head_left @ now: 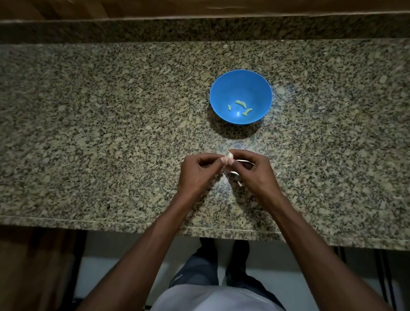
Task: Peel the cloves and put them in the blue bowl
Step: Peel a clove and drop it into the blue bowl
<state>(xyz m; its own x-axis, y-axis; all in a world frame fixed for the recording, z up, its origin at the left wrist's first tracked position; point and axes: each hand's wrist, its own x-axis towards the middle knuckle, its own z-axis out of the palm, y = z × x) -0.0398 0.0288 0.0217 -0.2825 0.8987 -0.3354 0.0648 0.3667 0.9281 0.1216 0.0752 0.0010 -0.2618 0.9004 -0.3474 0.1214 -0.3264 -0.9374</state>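
Observation:
A blue bowl [241, 84] stands on the speckled granite counter [102, 121], holding three pale peeled cloves [241, 104]. Nearer to me, both hands meet over the counter. My left hand [197, 172] and my right hand [254, 174] pinch a small pale garlic clove [228, 158] between their fingertips. A thin strip of white skin [244, 161] sticks out to the right by my right fingers, and another pale scrap of peel [233, 174] shows just below the hands. Most of the clove is hidden by my fingers.
The counter's front edge [118, 224] runs across below my forearms. A raised granite ledge [209, 31] and wooden surface lie behind the bowl. The floor and my legs show under the counter.

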